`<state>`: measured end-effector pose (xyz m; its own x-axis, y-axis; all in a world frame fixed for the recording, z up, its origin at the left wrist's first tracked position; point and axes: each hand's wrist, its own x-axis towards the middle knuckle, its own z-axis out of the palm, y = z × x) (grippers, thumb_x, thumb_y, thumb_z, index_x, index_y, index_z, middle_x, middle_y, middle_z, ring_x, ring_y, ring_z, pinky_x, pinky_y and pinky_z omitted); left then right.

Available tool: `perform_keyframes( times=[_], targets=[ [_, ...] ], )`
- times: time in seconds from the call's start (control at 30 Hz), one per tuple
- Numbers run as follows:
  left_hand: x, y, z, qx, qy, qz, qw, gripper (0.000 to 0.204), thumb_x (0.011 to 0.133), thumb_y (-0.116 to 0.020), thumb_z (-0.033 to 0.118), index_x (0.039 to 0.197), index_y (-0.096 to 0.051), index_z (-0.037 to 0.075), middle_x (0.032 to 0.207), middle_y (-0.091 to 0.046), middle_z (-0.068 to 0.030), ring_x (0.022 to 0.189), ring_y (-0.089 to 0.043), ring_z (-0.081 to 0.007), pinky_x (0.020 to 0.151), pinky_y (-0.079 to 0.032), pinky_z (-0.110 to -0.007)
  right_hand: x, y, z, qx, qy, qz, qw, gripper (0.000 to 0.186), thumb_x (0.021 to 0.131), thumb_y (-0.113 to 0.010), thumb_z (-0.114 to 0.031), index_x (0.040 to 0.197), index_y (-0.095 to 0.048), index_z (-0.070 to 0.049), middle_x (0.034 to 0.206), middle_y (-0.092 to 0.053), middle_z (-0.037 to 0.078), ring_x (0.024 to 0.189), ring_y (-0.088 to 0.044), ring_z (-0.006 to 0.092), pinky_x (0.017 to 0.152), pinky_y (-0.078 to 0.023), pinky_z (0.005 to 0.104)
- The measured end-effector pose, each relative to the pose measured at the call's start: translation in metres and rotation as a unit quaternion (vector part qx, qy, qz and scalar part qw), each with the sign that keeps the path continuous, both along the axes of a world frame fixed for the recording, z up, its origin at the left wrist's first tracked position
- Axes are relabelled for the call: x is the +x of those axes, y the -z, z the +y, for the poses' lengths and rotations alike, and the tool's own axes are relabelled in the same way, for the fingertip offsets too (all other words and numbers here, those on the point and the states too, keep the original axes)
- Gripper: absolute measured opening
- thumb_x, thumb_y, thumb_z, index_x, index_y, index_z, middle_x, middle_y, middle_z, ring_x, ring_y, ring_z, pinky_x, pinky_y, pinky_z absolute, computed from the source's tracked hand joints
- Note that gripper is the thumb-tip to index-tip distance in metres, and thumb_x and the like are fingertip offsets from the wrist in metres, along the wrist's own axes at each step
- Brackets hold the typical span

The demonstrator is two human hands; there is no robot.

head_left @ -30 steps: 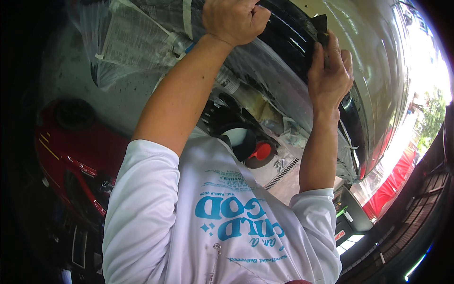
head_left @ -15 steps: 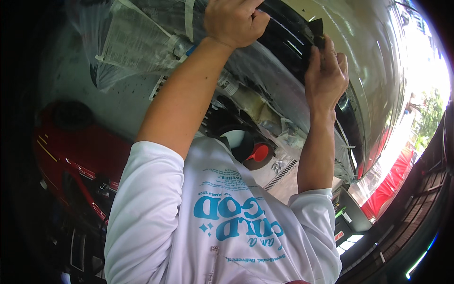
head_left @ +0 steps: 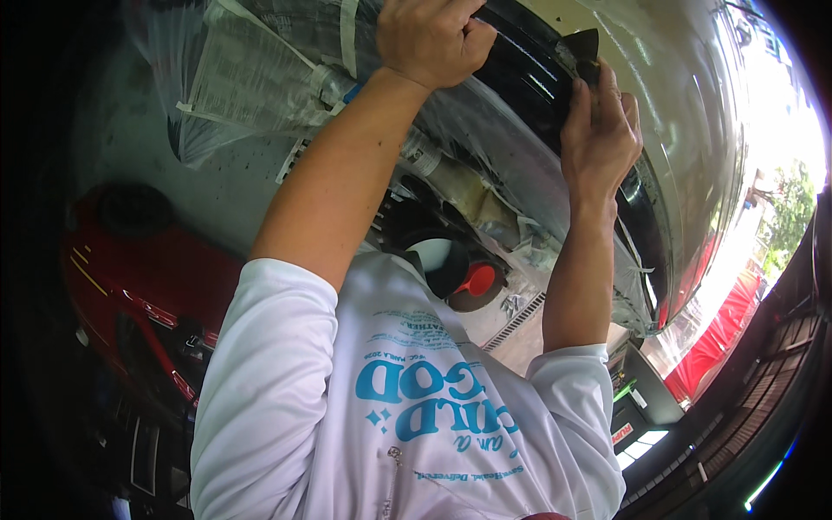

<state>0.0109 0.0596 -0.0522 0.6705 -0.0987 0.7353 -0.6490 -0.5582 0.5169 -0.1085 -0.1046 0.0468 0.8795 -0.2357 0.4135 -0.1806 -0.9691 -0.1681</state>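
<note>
My right hand (head_left: 600, 130) pinches a small black flat piece (head_left: 581, 48) with a pointed corner between thumb and fingers. Its kind cannot be told. It rests along the border where the glossy black strip (head_left: 529, 78) meets the beige-gold car panel (head_left: 667, 121). My left hand (head_left: 432, 39) is closed at the top of the view, farther up the black strip. Its curled fingers hide whatever they grip. Masking paper (head_left: 251, 82) and clear plastic film (head_left: 477, 113) hang beside the strip, below my left hand.
A dark red car (head_left: 156, 269) stands at the left. Below the draped film are a red cup-like thing (head_left: 478, 279), a rounded dark container (head_left: 438, 260) and a floor grate (head_left: 511, 322). Red sheeting (head_left: 715, 334) hangs at the right, near a bright opening.
My right hand and the black piece have shifted very slightly to the right along the panel's border. My left hand stays almost where it was.
</note>
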Motion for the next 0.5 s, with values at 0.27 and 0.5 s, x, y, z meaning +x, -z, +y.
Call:
perform_keyframes(
  times=[0.27,0.5],
  targets=[
    [-0.002,-0.005,0.0,-0.008,0.006,0.002,1.0,0.031,0.078,-0.062,0.015,0.1,-0.078,0.0,0.117,-0.077,-0.0169,0.115,-0.07,-0.0334,0.104,-0.05,-0.049,0.001,0.0,-0.003,0.006,0.001,0.007,1.0,0.038,0.093,-0.077,-0.017,0.13,-0.073,-0.009,0.083,-0.064,0.012,0.076,-0.067,0.0311,0.073,-0.054,0.0437],
    [-0.001,-0.005,0.0,0.004,0.007,0.012,1.0,0.029,0.078,-0.062,0.013,0.099,-0.078,0.0,0.117,-0.077,-0.0166,0.116,-0.07,-0.0332,0.104,-0.05,-0.049,0.005,-0.004,-0.01,-0.013,-0.029,0.019,0.999,0.037,0.092,-0.078,-0.017,0.128,-0.074,-0.009,0.082,-0.063,0.011,0.077,-0.067,0.03,0.074,-0.054,0.0437]
  ],
)
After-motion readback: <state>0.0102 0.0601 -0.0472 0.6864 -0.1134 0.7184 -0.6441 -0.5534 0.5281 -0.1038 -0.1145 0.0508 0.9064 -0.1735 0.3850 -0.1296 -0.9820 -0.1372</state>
